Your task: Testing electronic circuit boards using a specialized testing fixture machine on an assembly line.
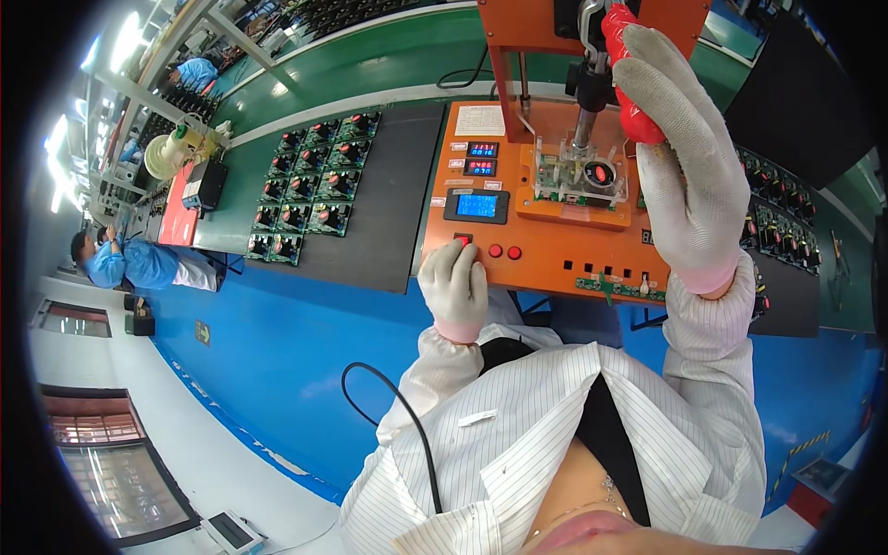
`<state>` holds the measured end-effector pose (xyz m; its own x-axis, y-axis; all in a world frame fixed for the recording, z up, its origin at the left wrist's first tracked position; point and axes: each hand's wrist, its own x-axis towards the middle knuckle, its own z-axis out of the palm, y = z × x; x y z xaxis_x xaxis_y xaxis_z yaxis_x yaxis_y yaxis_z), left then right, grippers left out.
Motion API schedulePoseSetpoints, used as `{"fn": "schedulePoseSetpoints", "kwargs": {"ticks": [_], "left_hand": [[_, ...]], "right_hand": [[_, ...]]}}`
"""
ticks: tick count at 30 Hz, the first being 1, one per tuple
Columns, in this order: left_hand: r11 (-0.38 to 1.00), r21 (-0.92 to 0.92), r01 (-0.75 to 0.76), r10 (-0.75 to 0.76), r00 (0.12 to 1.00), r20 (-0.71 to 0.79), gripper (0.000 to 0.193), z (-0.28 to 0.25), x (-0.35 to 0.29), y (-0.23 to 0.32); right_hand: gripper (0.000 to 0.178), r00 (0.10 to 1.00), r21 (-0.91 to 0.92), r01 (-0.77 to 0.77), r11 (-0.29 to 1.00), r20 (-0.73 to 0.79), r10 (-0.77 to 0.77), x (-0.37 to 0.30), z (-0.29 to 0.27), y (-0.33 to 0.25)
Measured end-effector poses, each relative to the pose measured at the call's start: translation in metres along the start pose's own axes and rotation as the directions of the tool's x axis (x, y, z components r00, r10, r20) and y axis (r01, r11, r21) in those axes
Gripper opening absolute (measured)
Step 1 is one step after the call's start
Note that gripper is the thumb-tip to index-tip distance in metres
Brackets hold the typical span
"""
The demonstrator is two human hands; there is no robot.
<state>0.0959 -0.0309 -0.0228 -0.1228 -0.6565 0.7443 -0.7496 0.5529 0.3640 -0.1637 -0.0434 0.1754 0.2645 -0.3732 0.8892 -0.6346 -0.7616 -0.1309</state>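
Left hand [455, 285]: released, your fingertip on the button [464, 240], panel's [546, 264] near-left corner.
Right hand [689, 166]: your fingers grasp the handle [638, 126].
Board [599, 174]: in the jig [560, 212], toward the panel's far-right corner.

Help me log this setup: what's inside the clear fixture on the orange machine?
A green circuit board carrying a round black part with a red centre; the board's underside is covered.
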Motion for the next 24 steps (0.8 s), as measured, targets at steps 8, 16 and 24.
{"fn": "schedulePoseSetpoints", "kwargs": {"ticks": [8,16,24], "left_hand": [[0.995,0.086,-0.049,0.052,0.998,-0.037,0.028,0.003,-0.008,-0.002],[0.993,0.091,-0.073,0.076,0.996,-0.034,0.029,0.003,-0.007,-0.003],[0.994,0.079,-0.078,0.08,0.997,-0.018,0.029,0.003,-0.006,-0.004]], "right_hand": [[0.045,0.997,0.016,-0.065,0.998,0.044,0.064,0.004,-0.004,-0.013],[0.045,0.997,-0.033,-0.051,0.998,0.058,0.053,0.005,-0.006,-0.013],[0.051,0.997,-0.041,-0.038,0.998,0.072,0.041,0.007,-0.008,-0.013]]}}
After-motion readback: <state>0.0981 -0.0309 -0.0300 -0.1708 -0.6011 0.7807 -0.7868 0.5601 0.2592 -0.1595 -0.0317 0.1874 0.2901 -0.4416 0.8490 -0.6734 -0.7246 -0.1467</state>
